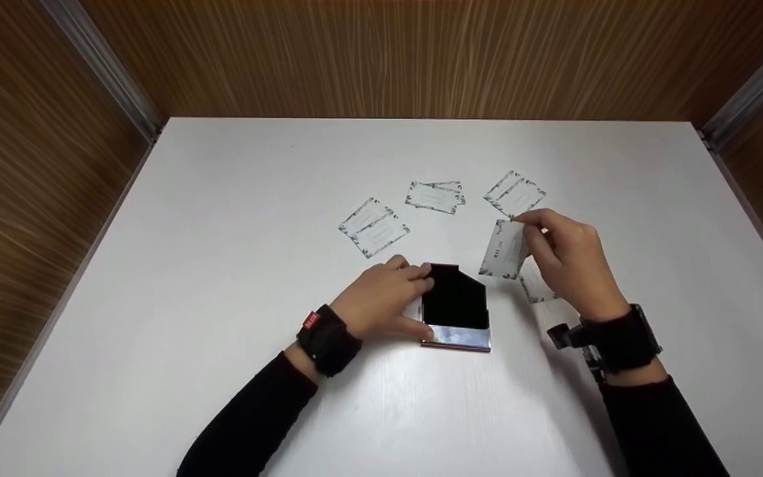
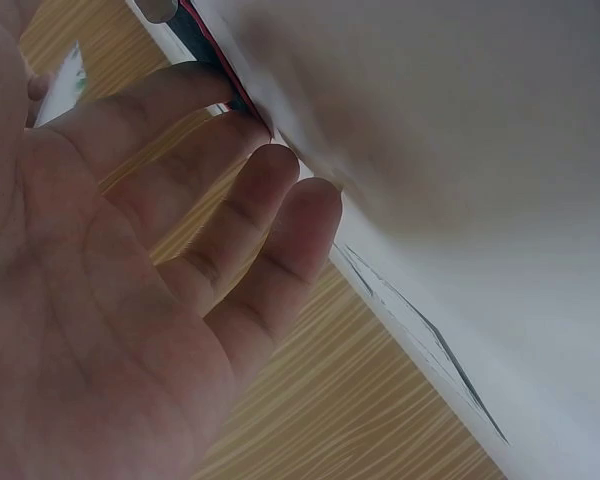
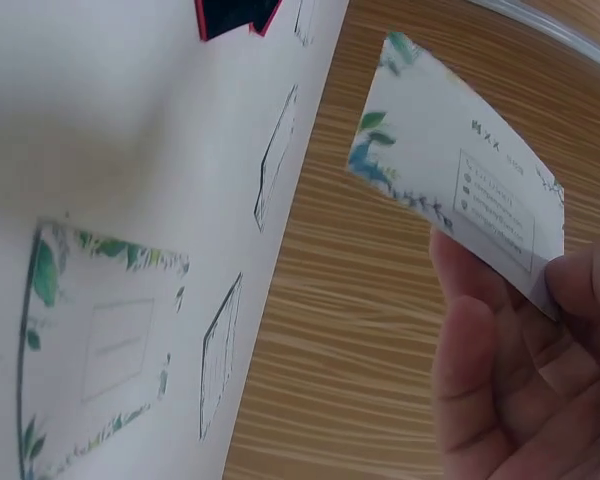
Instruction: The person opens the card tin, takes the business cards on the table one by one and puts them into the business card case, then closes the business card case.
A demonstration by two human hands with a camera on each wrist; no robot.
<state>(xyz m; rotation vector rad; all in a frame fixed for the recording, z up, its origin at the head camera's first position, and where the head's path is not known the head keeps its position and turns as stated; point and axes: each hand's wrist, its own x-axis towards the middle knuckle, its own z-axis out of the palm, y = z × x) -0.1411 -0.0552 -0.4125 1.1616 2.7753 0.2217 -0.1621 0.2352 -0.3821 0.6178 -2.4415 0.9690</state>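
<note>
My right hand (image 1: 572,262) pinches one business card (image 1: 502,250) by its edge, raised over the table to the right of the case. In the right wrist view that card (image 3: 435,140) shows printed text and a leafy border, with the thumb at one corner. My left hand (image 1: 381,295) holds the left side of a business card case (image 1: 456,298) lying unfolded on the table. Its thumb lies on the shiny lower band, and its fingers are at the upper left edge. The case's inside is black; red edging shows in the left wrist view, beside the left fingers (image 2: 280,225).
Behind the case, overlapping cards lie in a left group (image 1: 375,232), a middle group (image 1: 433,197) and a right group (image 1: 516,193). Another card (image 1: 537,286) lies partly under the right hand. Wood-patterned panels (image 1: 421,59) border the white table (image 1: 236,199).
</note>
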